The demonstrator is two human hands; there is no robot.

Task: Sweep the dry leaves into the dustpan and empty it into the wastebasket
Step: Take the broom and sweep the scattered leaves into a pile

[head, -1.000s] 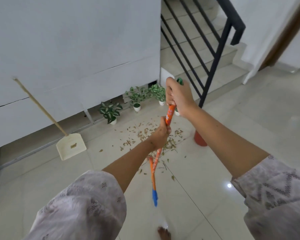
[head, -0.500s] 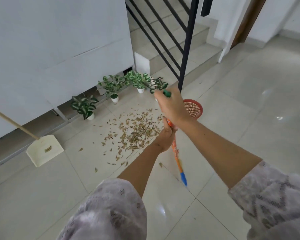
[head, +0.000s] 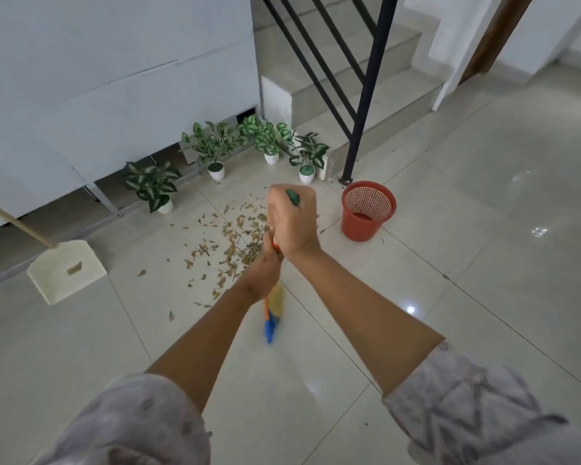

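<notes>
Both hands grip the broom [head: 271,317], right hand [head: 292,223] on top, left hand [head: 265,270] lower, its long stick pointing down toward the person, blurry brush on the floor beside the leaves [head: 228,250].

Landmark: the red plastic mesh wastebasket [head: 368,211], standing open-topped on the pale glossy tiled floor [head: 483,263].
Right of it: bare tile, wide room to pass.
Behind it: the black metal stair railing post [head: 361,129] stands close; grey steps beyond.
Left of it: both hands on the orange-handled broom [head: 271,317] fill the near gap; scattered dry brown leaves [head: 235,246] lie past them.
Far left: the cream plastic dustpan with a wooden handle [head: 66,270] rests on the floor.
Back left: four small potted green plants [head: 215,149] line the white wall.
</notes>
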